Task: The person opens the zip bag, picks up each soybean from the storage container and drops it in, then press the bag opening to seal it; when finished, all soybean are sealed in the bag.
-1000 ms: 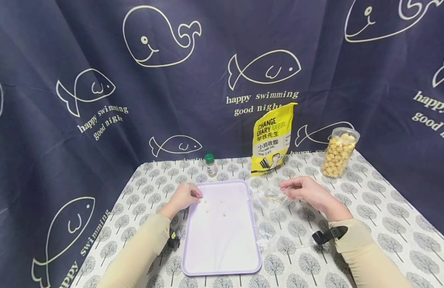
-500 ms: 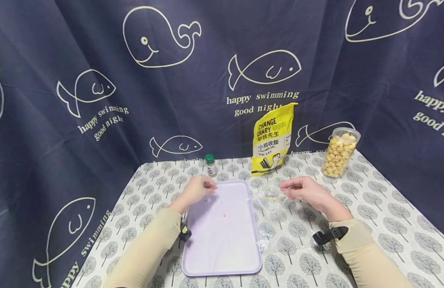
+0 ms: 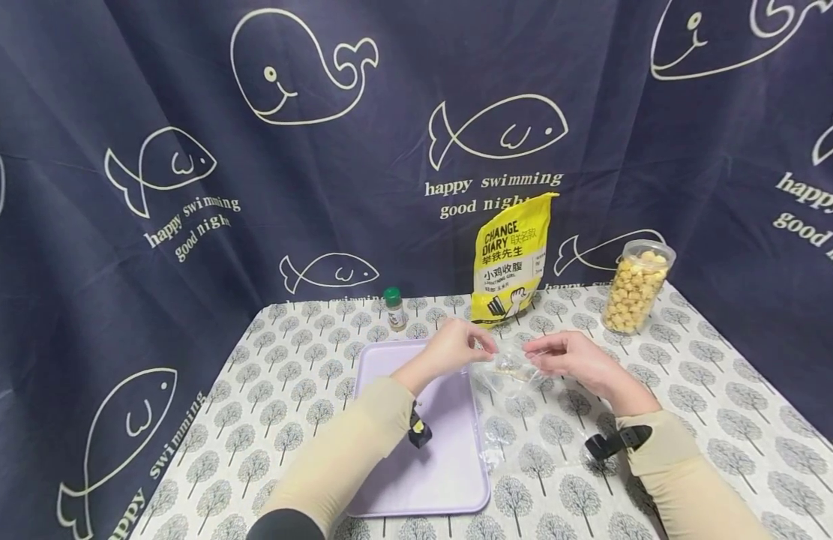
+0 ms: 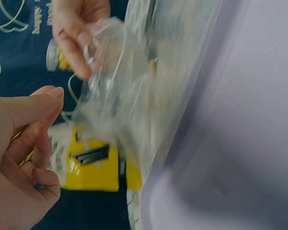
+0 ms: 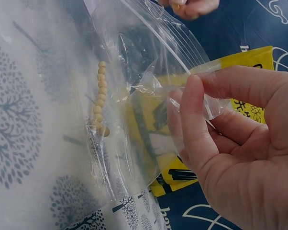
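Note:
My right hand pinches the rim of a clear zip bag between thumb and fingers, holding its mouth open. Inside the bag, a row of small round beige beads lies along a fold. My left hand is at the other side of the bag's mouth, thumb and forefinger pressed together. A small yellowish bead shows at its fingertips in the right wrist view; in the left wrist view the fingers cover it. The lilac tray lies under my left forearm, which hides much of its surface.
Behind the bag stands a yellow snack pouch. A clear jar of yellow puffs is at the back right, and a small green-capped bottle stands behind the tray. A dark blue curtain hangs behind the tree-print tablecloth.
My left hand has moved right from the tray's far left corner, across the tray, to the bag's mouth. My right hand stays where it was, holding the bag.

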`<act>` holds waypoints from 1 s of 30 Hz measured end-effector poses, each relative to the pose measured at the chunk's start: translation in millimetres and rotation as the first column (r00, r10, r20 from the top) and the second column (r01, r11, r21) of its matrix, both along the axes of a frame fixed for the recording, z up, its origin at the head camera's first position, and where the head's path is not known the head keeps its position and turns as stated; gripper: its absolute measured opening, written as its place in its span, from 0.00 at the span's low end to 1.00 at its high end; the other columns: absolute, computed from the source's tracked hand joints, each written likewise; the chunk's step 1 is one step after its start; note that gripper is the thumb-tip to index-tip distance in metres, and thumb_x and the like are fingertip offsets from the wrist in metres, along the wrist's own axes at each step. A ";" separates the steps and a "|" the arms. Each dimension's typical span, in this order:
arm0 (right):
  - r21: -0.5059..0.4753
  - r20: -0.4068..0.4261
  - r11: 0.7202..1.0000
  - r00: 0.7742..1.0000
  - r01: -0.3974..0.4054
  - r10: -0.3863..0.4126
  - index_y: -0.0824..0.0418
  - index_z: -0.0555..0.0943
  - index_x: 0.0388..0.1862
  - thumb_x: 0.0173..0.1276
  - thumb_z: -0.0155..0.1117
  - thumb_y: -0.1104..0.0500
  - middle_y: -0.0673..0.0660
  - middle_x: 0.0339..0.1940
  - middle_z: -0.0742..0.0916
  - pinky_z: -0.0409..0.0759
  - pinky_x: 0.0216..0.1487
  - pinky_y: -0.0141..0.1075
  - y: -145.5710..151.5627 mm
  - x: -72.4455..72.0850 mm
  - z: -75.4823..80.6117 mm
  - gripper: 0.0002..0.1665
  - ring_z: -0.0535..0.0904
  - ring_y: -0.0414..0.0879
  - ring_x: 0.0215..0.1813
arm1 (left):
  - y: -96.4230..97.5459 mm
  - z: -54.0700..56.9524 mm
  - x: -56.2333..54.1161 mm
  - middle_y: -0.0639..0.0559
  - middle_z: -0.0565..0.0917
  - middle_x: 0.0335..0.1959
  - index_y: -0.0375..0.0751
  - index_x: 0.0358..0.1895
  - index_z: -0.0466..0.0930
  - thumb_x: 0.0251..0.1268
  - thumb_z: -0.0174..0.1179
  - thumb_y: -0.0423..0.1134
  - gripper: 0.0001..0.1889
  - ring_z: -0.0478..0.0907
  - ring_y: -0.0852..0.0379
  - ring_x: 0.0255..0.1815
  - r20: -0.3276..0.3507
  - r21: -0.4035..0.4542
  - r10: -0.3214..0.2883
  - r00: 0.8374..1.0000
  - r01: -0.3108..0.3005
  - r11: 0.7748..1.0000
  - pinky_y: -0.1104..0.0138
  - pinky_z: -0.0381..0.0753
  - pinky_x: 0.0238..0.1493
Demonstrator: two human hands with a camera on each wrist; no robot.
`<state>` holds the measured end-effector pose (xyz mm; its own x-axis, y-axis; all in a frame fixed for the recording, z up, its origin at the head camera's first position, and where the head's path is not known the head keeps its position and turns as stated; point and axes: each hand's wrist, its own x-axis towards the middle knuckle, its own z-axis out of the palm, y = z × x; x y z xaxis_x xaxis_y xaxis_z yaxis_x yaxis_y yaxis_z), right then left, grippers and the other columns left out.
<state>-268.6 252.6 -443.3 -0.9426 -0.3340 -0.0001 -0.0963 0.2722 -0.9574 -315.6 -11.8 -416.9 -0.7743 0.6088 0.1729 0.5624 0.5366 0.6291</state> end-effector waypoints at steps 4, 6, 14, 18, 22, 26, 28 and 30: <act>-0.011 0.002 1.000 1.000 -0.002 0.002 0.79 0.76 0.60 0.66 0.67 0.69 0.75 0.53 0.84 0.86 0.45 0.42 -0.1 0.2 -0.8 0.25 0.86 0.51 0.41 | 17.5 -9.2 2.9 0.64 0.88 0.34 0.48 0.37 0.91 0.57 0.75 0.33 0.07 0.73 0.65 0.24 -0.015 -0.023 -0.042 0.999 0.041 0.999 0.74 0.73 0.29; -0.017 0.001 1.000 1.000 -0.008 0.008 0.80 0.76 0.60 0.66 0.67 0.70 0.75 0.54 0.84 0.86 0.45 0.42 -0.2 0.5 -0.8 0.25 0.86 0.50 0.41 | 22.3 -13.4 3.6 0.64 0.88 0.35 0.47 0.38 0.91 0.56 0.75 0.32 0.08 0.73 0.66 0.24 -0.024 -0.029 -0.058 0.998 0.057 0.998 0.74 0.73 0.28; -0.029 0.002 1.000 1.000 -0.010 0.010 0.81 0.75 0.60 0.67 0.67 0.69 0.75 0.52 0.84 0.86 0.45 0.39 -0.2 1.4 2.2 0.25 0.86 0.49 0.42 | 9.6 -22.3 -5.6 0.59 0.87 0.36 0.45 0.46 0.89 0.60 0.74 0.34 0.11 0.74 0.65 0.25 -0.017 0.079 -0.050 0.999 0.051 0.996 0.73 0.75 0.27; -0.032 0.010 0.999 1.000 -0.010 0.011 0.81 0.75 0.61 0.67 0.67 0.70 0.76 0.54 0.83 0.85 0.45 0.37 0.3 0.9 1.6 0.26 0.86 0.49 0.43 | -16.3 -19.8 -14.2 0.61 0.85 0.35 0.45 0.46 0.89 0.63 0.71 0.36 0.09 0.77 0.64 0.32 -0.004 0.065 0.010 1.000 -0.010 0.998 0.71 0.78 0.35; -0.030 0.014 0.999 1.000 -0.010 0.011 0.81 0.75 0.61 0.67 0.67 0.69 0.76 0.55 0.82 0.85 0.46 0.39 0.7 0.6 -0.1 0.26 0.86 0.50 0.44 | -50.0 -21.5 -20.1 0.60 0.85 0.35 0.46 0.42 0.89 0.64 0.70 0.37 0.06 0.79 0.62 0.36 0.037 0.007 0.074 0.997 -0.074 0.997 0.68 0.80 0.40; -0.031 0.022 0.999 1.000 -0.010 0.011 0.80 0.75 0.61 0.67 0.67 0.69 0.74 0.53 0.83 0.86 0.47 0.42 0.1 0.8 -1.3 0.26 0.86 0.50 0.44 | -82.0 -29.4 -22.1 0.59 0.86 0.34 0.46 0.40 0.88 0.62 0.71 0.36 0.05 0.79 0.61 0.34 0.067 -0.039 0.136 0.988 -0.133 0.990 0.67 0.80 0.38; -0.034 0.020 0.999 1.000 -0.012 0.013 0.80 0.75 0.61 0.67 0.67 0.69 0.74 0.53 0.84 0.86 0.47 0.42 -0.3 0.7 -1.3 0.26 0.86 0.51 0.44 | -94.5 -33.0 -21.8 0.58 0.86 0.33 0.44 0.39 0.88 0.61 0.71 0.34 0.05 0.79 0.60 0.32 0.089 -0.052 0.154 0.984 -0.150 0.987 0.67 0.80 0.37; -0.035 0.017 0.999 1.000 -0.012 0.012 0.80 0.75 0.61 0.67 0.67 0.69 0.74 0.53 0.84 0.86 0.46 0.41 -0.9 0.5 -1.1 0.26 0.86 0.51 0.43 | -104.4 -37.3 -21.3 0.58 0.85 0.31 0.43 0.38 0.88 0.59 0.73 0.33 0.06 0.78 0.61 0.31 0.104 -0.058 0.161 0.981 -0.156 0.986 0.68 0.80 0.36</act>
